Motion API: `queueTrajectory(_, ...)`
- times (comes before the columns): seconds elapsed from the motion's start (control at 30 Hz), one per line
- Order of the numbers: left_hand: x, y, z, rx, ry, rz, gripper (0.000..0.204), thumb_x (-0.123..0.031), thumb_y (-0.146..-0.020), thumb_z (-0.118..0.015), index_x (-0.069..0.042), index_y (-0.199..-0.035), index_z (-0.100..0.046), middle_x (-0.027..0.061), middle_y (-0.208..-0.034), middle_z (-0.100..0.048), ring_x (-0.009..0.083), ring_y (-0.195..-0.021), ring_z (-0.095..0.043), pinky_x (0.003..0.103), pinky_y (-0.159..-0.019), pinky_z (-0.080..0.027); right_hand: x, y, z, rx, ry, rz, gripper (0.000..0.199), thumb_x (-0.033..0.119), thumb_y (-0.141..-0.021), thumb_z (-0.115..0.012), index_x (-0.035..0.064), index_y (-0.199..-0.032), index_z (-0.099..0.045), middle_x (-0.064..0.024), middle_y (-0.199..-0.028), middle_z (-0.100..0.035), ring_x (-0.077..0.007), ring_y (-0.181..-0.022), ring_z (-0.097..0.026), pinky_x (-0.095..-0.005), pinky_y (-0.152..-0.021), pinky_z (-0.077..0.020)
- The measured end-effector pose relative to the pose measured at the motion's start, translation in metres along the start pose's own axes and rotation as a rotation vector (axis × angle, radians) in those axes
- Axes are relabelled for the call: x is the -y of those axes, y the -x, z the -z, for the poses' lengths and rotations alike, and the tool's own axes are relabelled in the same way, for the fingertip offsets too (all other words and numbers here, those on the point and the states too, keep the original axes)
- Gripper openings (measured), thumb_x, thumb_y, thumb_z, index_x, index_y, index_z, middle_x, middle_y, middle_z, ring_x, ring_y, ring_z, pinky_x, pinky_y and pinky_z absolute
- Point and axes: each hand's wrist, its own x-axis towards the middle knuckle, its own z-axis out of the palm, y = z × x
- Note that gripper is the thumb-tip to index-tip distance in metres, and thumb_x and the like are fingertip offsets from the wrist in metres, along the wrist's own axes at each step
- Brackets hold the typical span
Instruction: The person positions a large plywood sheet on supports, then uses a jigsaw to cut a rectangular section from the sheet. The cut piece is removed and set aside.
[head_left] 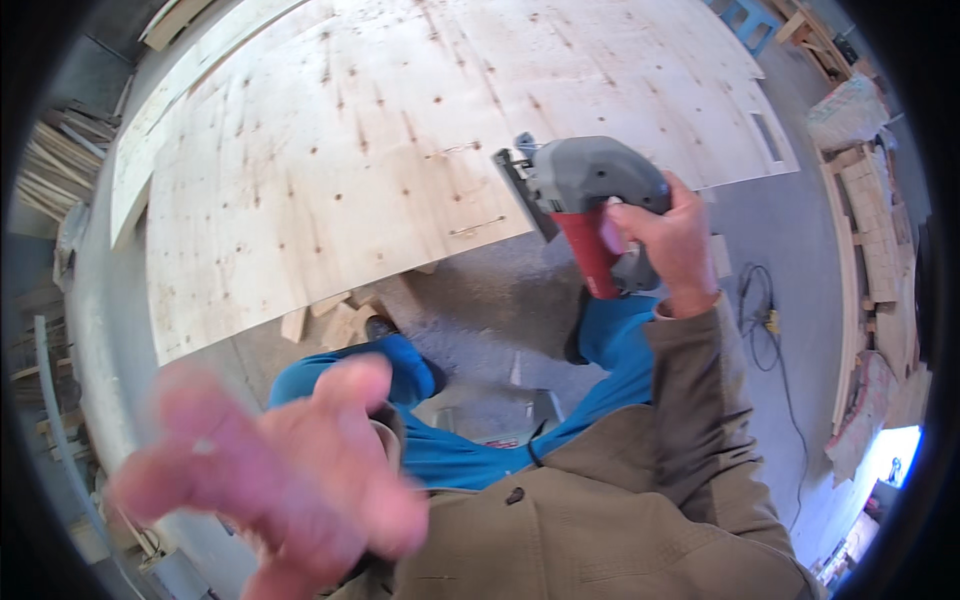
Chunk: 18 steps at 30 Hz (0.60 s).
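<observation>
While the saw is carried off the work, status is logged as follows:

Tool: a cordless circular saw point(585, 205), grey housing with red handle and battery, is held in the air just past the near edge of the plywood sheet point(400, 130); its base plate is seen close to that edge, contact cannot be told.

Right hand: the right hand point(668, 235) is clenched around the saw's grip, fingers wrapped fully, wrist bent upward, olive sleeve running down to the lower edge.

Left hand: the left hand point(285, 470) is raised close to the camera, heavily blurred, fingers spread and released, nothing held.

Sheet: large knotty plywood panel, laid flat and filling the upper view, a narrow slot cut near its far right corner; offcuts point(330, 322) are seen on the concrete floor point(500, 290) under its near edge.

Risk 1: one-handed carry is judged weak; saw could be dropped toward the blue trouser legs point(610, 340) and shoe point(380, 326) directly below.

Risk 2: blade state cannot be told; if it is spinning, leg or sheet edge could be nicked.

Risk 3: offcuts and the cable point(765, 320) on the floor are judged trip hazards.

Risk 4: free hand is not braced on anything, so balance is judged reduced.
</observation>
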Motion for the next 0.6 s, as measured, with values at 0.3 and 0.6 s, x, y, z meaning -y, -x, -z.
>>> queueTrajectory(0.3,-0.036,-0.011,-0.006,0.140,0.277,-0.093,0.047,-0.016,-0.097,-0.065,-0.002,-0.139,-0.052,0.0131,-0.151,-0.048,0.0236,-0.095,-0.070,0.045,-0.118,-0.037,0.003,0.002,-0.005,0.083,0.050,0.012,0.027,0.008,-0.084,-0.077,-0.0024,-0.108,-0.071,-0.0026,-0.089,-0.071,-0.0070,-0.077,-0.060,-0.0255,-0.069,-0.0499)
queueTrajectory(0.6,-0.022,-0.004,0.003,0.129,0.289,-0.110,0.047,-0.019,-0.100,-0.062,-0.001,-0.142,-0.050,0.0143,-0.147,-0.051,0.0235,-0.096,-0.069,0.045,-0.116,-0.039,0.006,0.002,-0.005,0.099,0.098,0.021,0.026,0.008,-0.085,-0.074,-0.0017,-0.109,-0.070,-0.0013,-0.087,-0.068,-0.0078,-0.078,-0.058,-0.0255,-0.070,-0.0488)
